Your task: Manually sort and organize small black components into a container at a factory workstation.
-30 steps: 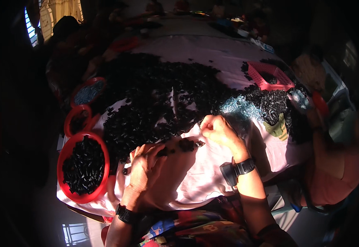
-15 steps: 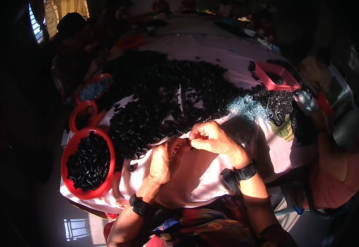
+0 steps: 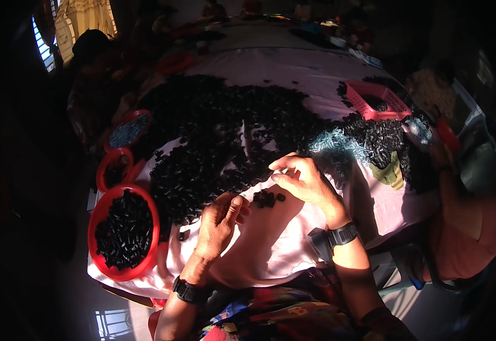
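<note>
Small cluster (image 3: 267, 198): a few black little pieces, lying on the pale cloth (image 3: 271, 244) of the desk, between both hands, a bit apart from the big heap
Direction from left hand (image 3: 221, 223): up and to the right of the fingers (image 3: 238, 206), just beside them, not touching as far as visible
Direction from right hand (image 3: 303, 181): down and to the left, just below the fingers (image 3: 282, 179), very near
Nearer hand: hard to decide, both almost equally close; maybe the right one by a little
Long axis of cluster: roughly left to right, slightly tilted; axis of one single piece too small to tell
Left fingers: loosely curled inward, thumb up toward the cluster, holding nothing visible
Right fingers: drawn together, thumb and forefinger tips (image 3: 277, 165) close as in a pinch; cannot tell if a piece is between them
Look of pieces: small, black, blocky, matte, all of similar kind; details blurred
Big heap (image 3: 219, 136): same black pieces, spread wide over the desk beyond the hands
Red bowl (image 3: 124, 233): round, at the left edge of the desk, filled with black pieces, well apart from the cluster
Wrists: dark watch (image 3: 343, 234) on the right, dark band (image 3: 188, 291) on the left
Light: strong sun on the cloth, the rest dark
</note>
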Demonstrator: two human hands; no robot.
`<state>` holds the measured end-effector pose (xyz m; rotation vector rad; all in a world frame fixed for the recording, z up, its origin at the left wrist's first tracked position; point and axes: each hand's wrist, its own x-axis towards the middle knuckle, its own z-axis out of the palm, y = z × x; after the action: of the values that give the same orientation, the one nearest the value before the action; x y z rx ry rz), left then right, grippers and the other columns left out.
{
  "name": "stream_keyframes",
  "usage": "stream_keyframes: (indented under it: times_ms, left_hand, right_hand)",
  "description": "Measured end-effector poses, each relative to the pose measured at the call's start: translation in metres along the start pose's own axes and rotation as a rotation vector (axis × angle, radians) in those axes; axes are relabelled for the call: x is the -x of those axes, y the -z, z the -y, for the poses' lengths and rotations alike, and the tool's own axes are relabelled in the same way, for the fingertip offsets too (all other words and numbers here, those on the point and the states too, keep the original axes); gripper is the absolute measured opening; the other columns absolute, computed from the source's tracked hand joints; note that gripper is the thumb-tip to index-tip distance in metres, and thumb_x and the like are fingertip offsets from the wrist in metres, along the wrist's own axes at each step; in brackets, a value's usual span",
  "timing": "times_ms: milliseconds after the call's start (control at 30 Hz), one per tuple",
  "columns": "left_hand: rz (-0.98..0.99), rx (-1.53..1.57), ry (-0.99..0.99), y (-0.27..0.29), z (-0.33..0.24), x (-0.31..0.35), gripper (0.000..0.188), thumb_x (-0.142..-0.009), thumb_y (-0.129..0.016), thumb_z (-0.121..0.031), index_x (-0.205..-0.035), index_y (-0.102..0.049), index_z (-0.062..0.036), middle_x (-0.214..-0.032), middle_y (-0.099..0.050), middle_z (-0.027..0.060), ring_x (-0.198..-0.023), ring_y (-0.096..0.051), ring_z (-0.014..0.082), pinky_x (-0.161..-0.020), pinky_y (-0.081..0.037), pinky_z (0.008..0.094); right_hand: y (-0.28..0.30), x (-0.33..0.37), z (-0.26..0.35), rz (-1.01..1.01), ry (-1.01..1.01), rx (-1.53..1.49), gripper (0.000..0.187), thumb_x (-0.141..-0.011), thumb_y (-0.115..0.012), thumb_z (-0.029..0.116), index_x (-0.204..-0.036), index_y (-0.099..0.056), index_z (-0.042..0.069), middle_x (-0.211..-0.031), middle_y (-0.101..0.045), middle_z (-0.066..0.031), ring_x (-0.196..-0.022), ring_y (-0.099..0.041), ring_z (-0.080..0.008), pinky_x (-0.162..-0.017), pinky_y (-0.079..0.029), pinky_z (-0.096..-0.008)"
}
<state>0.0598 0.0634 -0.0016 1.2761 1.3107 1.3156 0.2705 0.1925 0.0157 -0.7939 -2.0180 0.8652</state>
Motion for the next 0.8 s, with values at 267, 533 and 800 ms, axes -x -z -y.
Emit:
stream_keyframes:
  times_ms: [267, 533, 800]
  left_hand:
    - [0.100, 0.103, -0.043, 0.003, -0.010, 0.002, 0.035, -0.107, -0.055, -0.029, -0.102, -0.067, 0.0027, -0.086, -0.068, 0.0055, -0.073, -0.060, 0.0102, -0.068, -0.051, 0.0261]
    - [-0.129, -0.508, -0.009, 0.025, -0.013, 0.005, 0.022, -0.092, -0.072, -0.014, -0.110, -0.069, -0.0022, -0.091, -0.069, 0.0087, -0.085, -0.068, 0.0167, -0.072, -0.054, 0.0316]
    - [-0.069, -0.793, -0.225, 0.029, 0.010, 0.005, 0.038, -0.073, -0.080, -0.005, -0.109, -0.069, -0.0038, -0.099, -0.069, 0.0145, -0.093, -0.069, 0.0310, -0.079, -0.057, 0.0388]
  right_hand:
    - [-0.030, 0.004, 0.024, 0.275, 0.069, -0.257, 0.016, -0.091, -0.073, 0.015, -0.099, -0.073, 0.001, -0.081, -0.073, -0.0045, -0.072, -0.063, -0.0076, -0.067, -0.052, -0.0257]
    - [-0.029, 0.002, 0.021, 0.180, -0.055, -0.355, 0.015, -0.091, -0.071, 0.012, -0.091, -0.072, -0.003, -0.076, -0.069, -0.0036, -0.071, -0.063, -0.0071, -0.064, -0.051, -0.0234]
    - [-0.034, 0.002, 0.013, 0.197, -0.072, -0.320, 0.014, -0.089, -0.071, 0.011, -0.090, -0.072, -0.002, -0.075, -0.069, -0.0029, -0.070, -0.063, -0.0069, -0.064, -0.051, -0.0234]
